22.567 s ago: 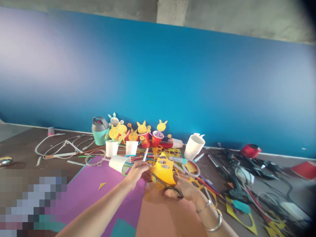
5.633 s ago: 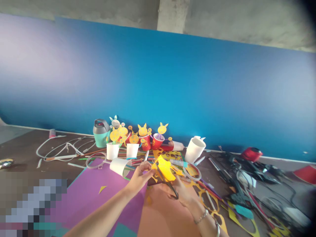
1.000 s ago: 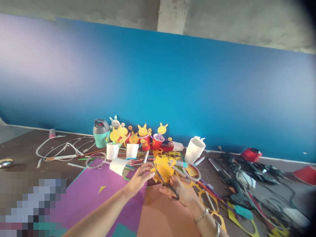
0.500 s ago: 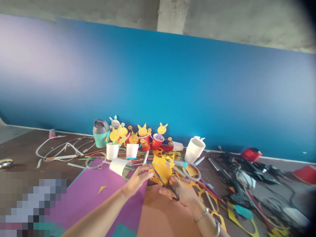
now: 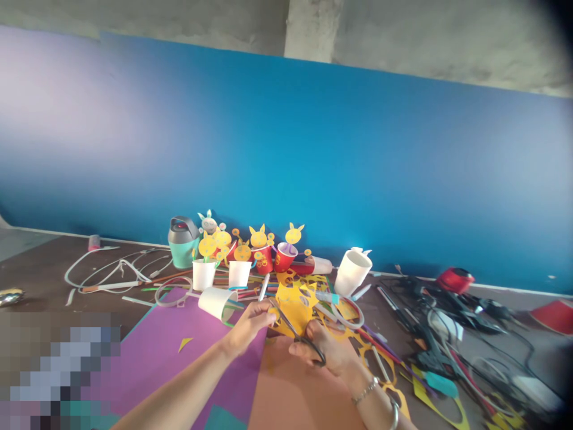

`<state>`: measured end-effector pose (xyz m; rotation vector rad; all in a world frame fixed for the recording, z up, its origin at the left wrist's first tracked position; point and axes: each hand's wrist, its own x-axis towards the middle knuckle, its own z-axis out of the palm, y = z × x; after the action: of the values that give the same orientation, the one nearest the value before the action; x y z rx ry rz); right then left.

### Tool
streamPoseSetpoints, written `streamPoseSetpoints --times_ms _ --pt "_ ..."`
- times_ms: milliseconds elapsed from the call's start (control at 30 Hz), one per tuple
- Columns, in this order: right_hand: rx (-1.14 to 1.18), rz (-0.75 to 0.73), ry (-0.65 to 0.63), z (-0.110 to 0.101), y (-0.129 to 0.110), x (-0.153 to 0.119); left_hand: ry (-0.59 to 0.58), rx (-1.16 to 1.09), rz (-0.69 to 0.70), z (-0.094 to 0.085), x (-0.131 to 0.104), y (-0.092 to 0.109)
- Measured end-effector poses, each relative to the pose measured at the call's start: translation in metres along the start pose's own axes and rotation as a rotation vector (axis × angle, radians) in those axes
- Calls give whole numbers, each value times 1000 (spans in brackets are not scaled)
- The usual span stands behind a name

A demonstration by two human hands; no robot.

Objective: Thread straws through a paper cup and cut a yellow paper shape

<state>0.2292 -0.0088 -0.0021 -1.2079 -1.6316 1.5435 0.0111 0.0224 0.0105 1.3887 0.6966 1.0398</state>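
My right hand is wrapped round the handles of dark scissors, whose blades point up and left toward my other hand. My left hand pinches a small yellow paper piece beside the blade tips. Behind both hands lies a larger cut yellow sheet. Beneath them are a purple sheet and an orange-brown sheet. A small yellow scrap rests on the purple one. Just left of my left hand, a white paper cup lies on its side.
White and red cups with yellow animal faces stand at the back, near a teal container. A large white cup stands right of them. Cables and a black glue gun lie at the right, a white cable at the left.
My left hand has shifted very slightly left. The scissors and my right hand look nearly the same.
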Motion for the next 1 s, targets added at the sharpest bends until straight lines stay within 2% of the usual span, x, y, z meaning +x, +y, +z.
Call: streamPoseSetpoints --times_ms 167,267,367,633,867,1000 --pt "54 -28 -51 7 -15 -4 -27 12 6 1 -1 3" --pt "47 -20 -41 7 -18 -5 -35 21 4 1 -1 3" --pt "36 -7 -32 5 -13 -4 -26 7 -5 0 -1 1" --pt "74 -25 -115 -5 10 3 -69 -74 -47 0 -1 -1" --pt "100 -13 -62 -2 4 0 -73 -71 -50 1 -2 4" --pt "110 -51 -29 4 -1 -1 -40 -37 6 3 -2 7"
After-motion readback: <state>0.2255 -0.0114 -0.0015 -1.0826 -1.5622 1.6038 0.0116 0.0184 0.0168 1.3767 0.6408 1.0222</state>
